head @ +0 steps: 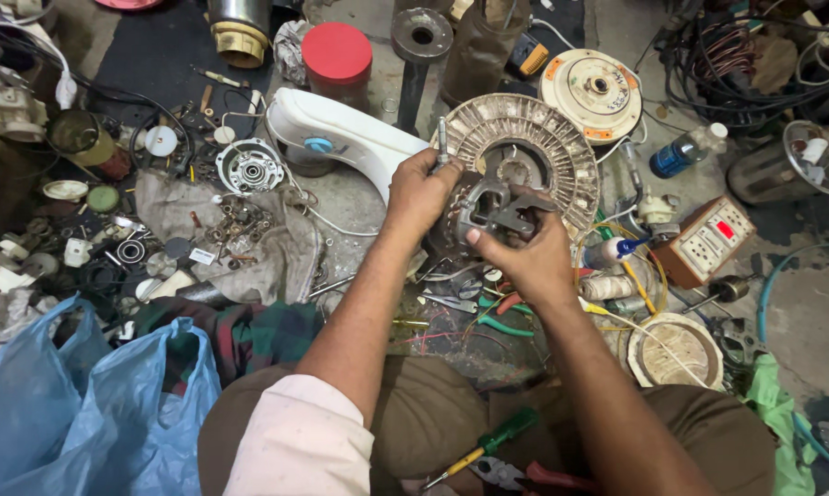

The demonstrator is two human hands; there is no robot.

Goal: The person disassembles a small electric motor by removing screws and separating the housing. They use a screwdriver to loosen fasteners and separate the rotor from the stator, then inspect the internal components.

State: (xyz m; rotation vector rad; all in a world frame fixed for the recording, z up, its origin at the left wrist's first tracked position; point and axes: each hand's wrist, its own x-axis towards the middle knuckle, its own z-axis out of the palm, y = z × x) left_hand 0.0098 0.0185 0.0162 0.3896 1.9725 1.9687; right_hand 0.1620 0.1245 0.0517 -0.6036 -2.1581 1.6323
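Brown-trousered knees [433, 413] and a pale rolled sleeve [304, 441] fill the bottom of the view, with a green-handled screwdriver [488, 445] and red-handled pliers [534, 478] lying across the lap, as a person seated on a workshop floor [800, 312] holds a grey metal motor assembly [492, 207] between both hands. Left hand [419, 193] is closed around the left side of the assembly, its fingers wrapped just below a threaded shaft [442, 138] that stands up above the knuckles. Right hand [524, 253] grips the assembly from below and the right, thumb pressed against its front face. The assembly sits up off the floor, directly in front of a round, dusty ribbed disc [543, 138] whose ring shows behind it; whether the two parts touch cannot be told. A white plastic appliance housing [341, 133] lies just left of the hands, beside a jar with a red lid [337, 55]. To the right are a cream-and-orange round cover [598, 87], a blue-labelled plastic bottle [685, 152], a brown switchboard box [708, 241] with sockets and a red indicator, and a wire-guarded metal pot [791, 165]. Green-handled cutters [501, 321] and loose wires lie beneath the forearms. Bearings, screws and small parts are scattered on a grey cloth [249, 239] at left, near two blue plastic bags [84, 404]
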